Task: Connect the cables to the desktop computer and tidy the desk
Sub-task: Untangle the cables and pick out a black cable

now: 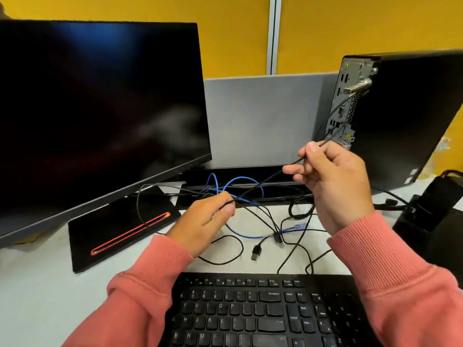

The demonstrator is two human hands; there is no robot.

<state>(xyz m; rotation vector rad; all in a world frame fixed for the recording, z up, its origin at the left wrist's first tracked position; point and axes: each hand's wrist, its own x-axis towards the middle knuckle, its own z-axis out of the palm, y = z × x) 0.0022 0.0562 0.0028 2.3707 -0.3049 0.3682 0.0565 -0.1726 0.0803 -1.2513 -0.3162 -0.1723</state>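
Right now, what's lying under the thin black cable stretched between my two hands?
Under the thin black cable, a looped blue network cable and tangled black wires lie on the white desk. The left hand covers whatever sits beneath it.

Yellow wall (150,8) panels behind a grey desk divider (263,116), white desk (37,284).

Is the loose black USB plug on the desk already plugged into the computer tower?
No. The USB plug lies loose on the desk, apart from the computer tower.
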